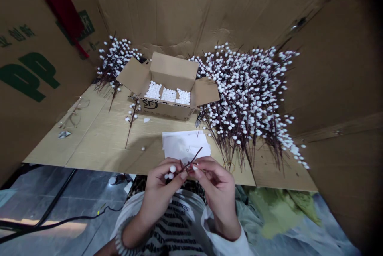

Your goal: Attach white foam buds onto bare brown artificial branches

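Observation:
My left hand is closed around a dark brown artificial berry twig just in front of the table edge. Several white balls on the twig show between its thumb and fingers. Close beside it, my right hand is pinched at the twig. A small white ball shows only partly at its thumb and fingertip. White papers lie just beyond both hands. Behind them stands an open cardboard box, its three compartments filled with white balls.
A large pile of white-berry stems covers the right side; a smaller bunch stands back left. One stem and a loose ball lie left of the papers. Glasses rest at far left. Cardboard walls enclose the table.

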Demonstrator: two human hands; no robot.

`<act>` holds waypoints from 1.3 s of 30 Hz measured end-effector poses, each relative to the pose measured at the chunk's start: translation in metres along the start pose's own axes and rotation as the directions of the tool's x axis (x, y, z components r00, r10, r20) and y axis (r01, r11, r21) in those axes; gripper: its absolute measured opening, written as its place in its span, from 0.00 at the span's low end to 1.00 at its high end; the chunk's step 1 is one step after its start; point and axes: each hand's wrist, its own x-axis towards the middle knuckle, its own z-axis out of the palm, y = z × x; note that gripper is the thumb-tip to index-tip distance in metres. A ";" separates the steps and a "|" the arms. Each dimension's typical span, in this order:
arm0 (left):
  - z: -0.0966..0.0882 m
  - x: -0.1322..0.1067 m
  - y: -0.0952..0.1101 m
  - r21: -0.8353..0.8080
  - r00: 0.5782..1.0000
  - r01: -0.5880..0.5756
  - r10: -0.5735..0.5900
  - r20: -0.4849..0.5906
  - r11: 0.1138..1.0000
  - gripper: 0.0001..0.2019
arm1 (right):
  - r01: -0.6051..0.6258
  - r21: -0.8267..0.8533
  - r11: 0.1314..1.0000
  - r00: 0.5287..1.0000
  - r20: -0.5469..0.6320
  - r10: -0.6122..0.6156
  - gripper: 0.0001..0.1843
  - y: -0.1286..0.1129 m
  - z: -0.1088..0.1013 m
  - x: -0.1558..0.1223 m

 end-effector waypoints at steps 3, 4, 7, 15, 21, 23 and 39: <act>0.000 -0.001 -0.001 -0.001 1.000 -0.004 0.004 -0.016 1.000 0.06 | 0.003 -0.034 0.999 1.000 -0.019 -0.004 0.12 -0.001 0.001 0.000; 0.000 -0.001 -0.001 -0.001 1.000 -0.003 0.003 -0.017 1.000 0.06 | 0.007 -0.047 0.999 0.999 -0.032 -0.008 0.12 -0.001 0.002 -0.001; 0.000 -0.001 -0.003 0.003 1.000 0.002 -0.002 -0.024 1.000 0.06 | 0.022 -0.082 0.996 0.997 -0.067 -0.028 0.13 -0.001 0.004 -0.001; 0.001 0.001 -0.002 0.026 0.999 -0.009 0.010 -0.048 1.000 0.05 | 0.028 -0.118 0.993 0.996 -0.080 -0.038 0.11 -0.003 0.006 -0.001; 0.001 0.000 0.000 0.049 0.999 -0.004 0.006 -0.045 0.999 0.06 | 0.050 -0.174 0.983 0.996 -0.070 -0.062 0.07 -0.008 0.007 0.002; 0.001 0.000 0.000 0.051 0.999 -0.006 0.009 -0.048 0.999 0.06 | 0.055 -0.178 0.982 0.996 -0.059 -0.067 0.08 -0.008 0.007 0.002; 0.000 0.000 -0.002 0.055 0.999 -0.021 0.023 -0.032 0.998 0.06 | 0.058 -0.212 0.975 0.996 -0.047 -0.069 0.07 -0.009 0.005 0.003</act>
